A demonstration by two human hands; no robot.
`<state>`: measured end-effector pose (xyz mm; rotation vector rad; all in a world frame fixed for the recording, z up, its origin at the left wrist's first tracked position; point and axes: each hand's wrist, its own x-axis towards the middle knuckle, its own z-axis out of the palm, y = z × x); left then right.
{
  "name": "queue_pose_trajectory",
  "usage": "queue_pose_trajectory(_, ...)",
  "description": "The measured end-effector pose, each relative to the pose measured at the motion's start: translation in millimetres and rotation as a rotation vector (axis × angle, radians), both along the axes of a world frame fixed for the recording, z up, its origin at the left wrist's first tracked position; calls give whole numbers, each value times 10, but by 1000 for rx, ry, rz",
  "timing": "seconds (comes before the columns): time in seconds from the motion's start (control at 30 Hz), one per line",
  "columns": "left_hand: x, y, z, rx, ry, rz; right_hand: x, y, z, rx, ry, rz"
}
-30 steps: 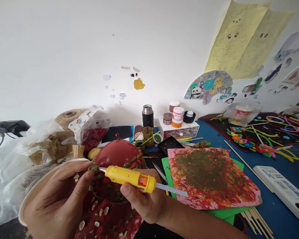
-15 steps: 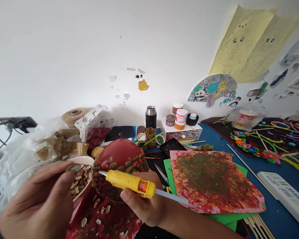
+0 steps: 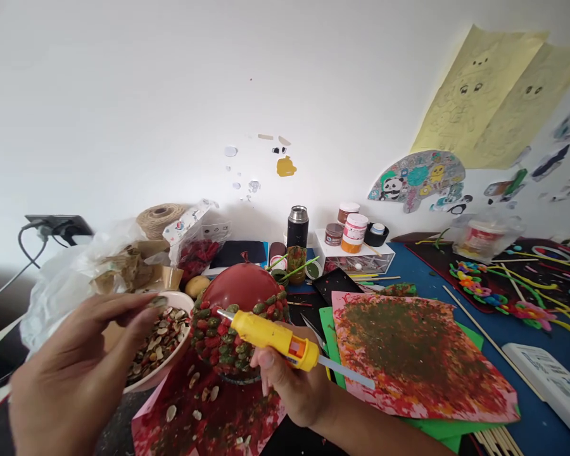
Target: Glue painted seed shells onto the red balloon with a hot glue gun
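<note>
My left hand (image 3: 85, 361) is closed in a pinch above a pink bowl (image 3: 189, 342) of loose shells (image 3: 166, 335). Between thumb and fingertips it holds a small greenish shell (image 3: 158, 302), partly hidden. In my right hand (image 3: 297, 386) is a yellow glue gun (image 3: 270, 335), with a clear glue stick (image 3: 346, 370) poking out of its back end. The gun's metal nozzle points left, in front of a red balloon (image 3: 242, 285). Rows of red and green shells (image 3: 228, 348) cover the balloon's lower part; some are hidden behind the gun.
Red-stained paper (image 3: 171, 437) with several loose shells lies under the balloon. Paint-covered pink paper (image 3: 408, 348) over green sheets is at right. Behind stand a black flask (image 3: 297, 231), paint jars (image 3: 355, 231) and a twine roll (image 3: 159, 218). Scissors (image 3: 313, 329) lie near my right hand.
The view has shifted, so the scene sits farther right and slightly lower. Both hands are raised a little, and the glue gun's nozzle is higher against the balloon's side. Both grips are unchanged.
</note>
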<state>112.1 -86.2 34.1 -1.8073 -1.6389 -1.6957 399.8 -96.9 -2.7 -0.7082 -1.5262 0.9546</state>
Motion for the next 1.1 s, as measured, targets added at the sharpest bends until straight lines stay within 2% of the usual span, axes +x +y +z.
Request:
queue_pose_trajectory(0.17,25,175,225,-46,382,-214,-5,18,-49,-63,75,27)
queue_pose_trajectory(0.23,42,224,262,-14,439,-250,-6,23,-50,-78,88,35)
queue_pose_trajectory(0.47,185,263,240,47,470,-282,-29,29,-44,-135,71,61)
queue_pose_trajectory(0.83,146,282,166,36,538,-241,-52,32,-4,-144,77,56)
queue_pose_trajectory(1.1,137,299,155,50,610,-271,-69,48,-28,-115,105,60)
